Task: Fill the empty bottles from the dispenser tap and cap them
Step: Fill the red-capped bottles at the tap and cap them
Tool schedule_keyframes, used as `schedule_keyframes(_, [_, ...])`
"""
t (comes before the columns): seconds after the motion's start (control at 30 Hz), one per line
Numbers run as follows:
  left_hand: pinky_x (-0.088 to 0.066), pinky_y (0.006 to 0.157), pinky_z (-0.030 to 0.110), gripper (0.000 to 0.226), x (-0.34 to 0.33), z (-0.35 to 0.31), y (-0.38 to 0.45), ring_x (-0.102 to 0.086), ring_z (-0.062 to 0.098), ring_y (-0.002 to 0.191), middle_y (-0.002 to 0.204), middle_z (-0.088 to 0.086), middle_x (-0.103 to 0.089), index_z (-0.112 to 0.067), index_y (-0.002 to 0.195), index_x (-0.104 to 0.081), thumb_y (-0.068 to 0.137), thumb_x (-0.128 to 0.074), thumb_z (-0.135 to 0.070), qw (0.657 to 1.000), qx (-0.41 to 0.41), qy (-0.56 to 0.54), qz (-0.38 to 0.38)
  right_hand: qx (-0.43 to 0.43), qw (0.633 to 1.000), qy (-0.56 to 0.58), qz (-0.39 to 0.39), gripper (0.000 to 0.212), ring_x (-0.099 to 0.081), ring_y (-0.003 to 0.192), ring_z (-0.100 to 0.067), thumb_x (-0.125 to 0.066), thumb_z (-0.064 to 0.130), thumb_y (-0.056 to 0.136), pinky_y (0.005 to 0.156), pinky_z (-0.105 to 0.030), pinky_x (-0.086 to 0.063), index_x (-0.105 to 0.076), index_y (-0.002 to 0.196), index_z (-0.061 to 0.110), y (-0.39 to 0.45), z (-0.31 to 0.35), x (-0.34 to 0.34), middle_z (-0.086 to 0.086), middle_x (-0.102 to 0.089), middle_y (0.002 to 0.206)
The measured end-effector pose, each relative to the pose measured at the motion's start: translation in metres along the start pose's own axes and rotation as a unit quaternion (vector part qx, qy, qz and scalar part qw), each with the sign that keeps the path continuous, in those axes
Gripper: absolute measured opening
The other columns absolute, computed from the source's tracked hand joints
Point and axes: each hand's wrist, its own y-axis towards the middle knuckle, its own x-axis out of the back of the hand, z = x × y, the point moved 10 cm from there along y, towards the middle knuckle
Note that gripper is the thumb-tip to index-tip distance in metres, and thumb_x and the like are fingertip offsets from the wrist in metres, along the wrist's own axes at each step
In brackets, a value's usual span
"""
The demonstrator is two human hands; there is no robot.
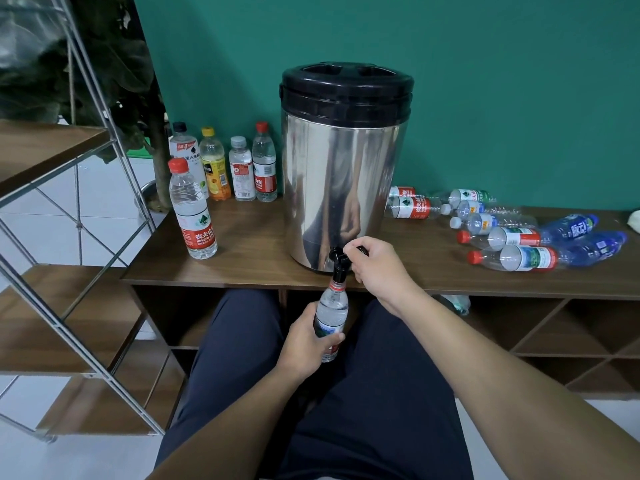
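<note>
Right hand [375,268] fingers curled on tap [341,258] lever, likely holding flow open. Left hand [308,342] wraps bottle [331,315], mouth right under spout to catch water. Dispenser [343,168] at shelf [242,265] edge.

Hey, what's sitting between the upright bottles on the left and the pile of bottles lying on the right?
In the head view, the steel dispenser stands between the upright bottles and the lying bottles.

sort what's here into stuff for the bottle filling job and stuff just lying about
Job: dispenser; tap, gripped by right hand; bottle in left hand; lying bottles; upright capped bottles.

Lying about: metal rack; plant; cubby shelves.
</note>
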Motion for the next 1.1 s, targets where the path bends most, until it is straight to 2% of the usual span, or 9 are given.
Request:
schedule_keyframes(0.17, [-0.058, 0.106, 0.029, 0.059, 0.000, 0.001, 0.001, -0.071, -0.003, 0.114, 0.120, -0.019, -0.077, -0.037, 0.135, -0.064, 0.088, -0.095, -0.020, 1.000, 0.001, 0.000, 0.000, 0.027, 0.999, -0.032, -0.007, 0.014, -0.055, 0.060, -0.004, -0.067, 0.031, 0.109, 0.070, -0.032, -0.046, -0.078, 0.102, 0.024, 0.000, 0.006, 0.002, 0.019, -0.063, 0.063])
schedule_keyframes(0.37, [-0.055, 0.098, 0.018, 0.057, 0.000, -0.003, 0.000, -0.071, -0.004, 0.111, 0.119, -0.018, -0.077, -0.032, 0.135, -0.065, 0.089, -0.094, -0.016, 1.000, -0.004, -0.002, -0.001, 0.078, 0.992, -0.095, -0.033, 0.016, -0.070, 0.081, -0.011, -0.067, 0.034, 0.107, 0.079, -0.036, -0.056, -0.078, 0.099, 0.026, -0.005, 0.019, 0.006, 0.005, -0.077, 0.089])
schedule_keyframes(0.43, [-0.054, 0.096, 0.015, 0.057, 0.000, -0.003, 0.000, -0.071, -0.005, 0.112, 0.119, -0.019, -0.077, -0.033, 0.136, -0.064, 0.090, -0.093, -0.017, 1.000, -0.004, -0.002, 0.000, 0.116, 0.986, -0.113, -0.048, 0.014, -0.066, 0.080, -0.004, -0.068, 0.028, 0.106, 0.076, -0.027, -0.049, -0.077, 0.096, 0.025, -0.008, 0.031, 0.007, 0.011, -0.075, 0.088])
schedule_keyframes(0.57, [-0.053, 0.096, 0.014, 0.056, 0.000, -0.003, 0.000, -0.071, -0.005, 0.113, 0.119, -0.020, -0.077, -0.033, 0.135, -0.064, 0.090, -0.094, -0.018, 1.000, -0.002, -0.002, 0.003, 0.192, 0.968, -0.157, -0.031, 0.016, -0.045, 0.058, -0.008, -0.077, 0.030, 0.103, 0.064, -0.023, -0.040, -0.072, 0.093, 0.019, -0.022, 0.058, -0.003, 0.015, -0.050, 0.056])
schedule_keyframes(0.67, [-0.054, 0.096, 0.016, 0.054, 0.000, -0.002, 0.001, -0.071, -0.004, 0.111, 0.117, -0.019, -0.077, -0.033, 0.132, -0.065, 0.089, -0.094, -0.018, 1.000, -0.003, 0.002, 0.002, 0.188, 0.978, -0.086, -0.018, 0.025, -0.050, 0.063, -0.007, -0.072, 0.042, 0.106, 0.067, -0.023, -0.044, -0.073, 0.093, 0.021, -0.033, 0.055, 0.007, 0.007, -0.056, 0.061])
schedule_keyframes(0.77, [-0.057, 0.099, 0.024, 0.051, 0.000, 0.002, 0.002, -0.073, 0.000, 0.108, 0.114, -0.017, -0.078, -0.034, 0.127, -0.065, 0.088, -0.094, -0.017, 1.000, 0.001, 0.002, 0.003, 0.167, 0.980, -0.086, -0.067, 0.038, -0.059, 0.070, -0.012, -0.059, 0.049, 0.112, 0.073, -0.034, -0.049, -0.073, 0.090, 0.021, -0.032, 0.033, 0.036, -0.003, -0.064, 0.071])
schedule_keyframes(0.87, [-0.058, 0.099, 0.027, 0.050, -0.001, 0.004, 0.002, -0.073, 0.000, 0.107, 0.113, -0.016, -0.078, -0.034, 0.125, -0.065, 0.088, -0.094, -0.018, 1.000, 0.003, 0.004, 0.005, 0.115, 0.936, -0.324, -0.083, 0.035, -0.068, 0.092, -0.020, -0.066, 0.053, 0.108, 0.082, -0.040, -0.057, -0.074, 0.123, 0.023, -0.012, -0.007, 0.055, 0.003, -0.069, 0.102])
schedule_keyframes(0.93, [-0.058, 0.099, 0.026, 0.049, 0.000, 0.003, 0.001, -0.073, 0.000, 0.108, 0.113, -0.016, -0.078, -0.034, 0.124, -0.065, 0.088, -0.094, -0.019, 1.000, 0.005, 0.006, 0.007, 0.070, 0.896, -0.437, -0.046, 0.057, -0.069, 0.110, -0.030, -0.066, 0.054, 0.108, 0.092, -0.045, -0.060, -0.060, 0.153, 0.019, -0.001, -0.035, 0.060, -0.005, -0.060, 0.135])
schedule_keyframes(1.1, [-0.057, 0.097, 0.023, 0.051, 0.001, 0.003, -0.002, -0.072, -0.002, 0.108, 0.114, -0.018, -0.077, -0.035, 0.126, -0.065, 0.088, -0.095, -0.020, 1.000, 0.010, 0.012, 0.008, 0.040, 0.880, -0.474, -0.021, 0.063, -0.068, 0.117, -0.039, -0.066, 0.050, 0.109, 0.098, -0.049, -0.059, -0.053, 0.159, 0.014, 0.009, -0.055, 0.062, -0.012, -0.049, 0.147])
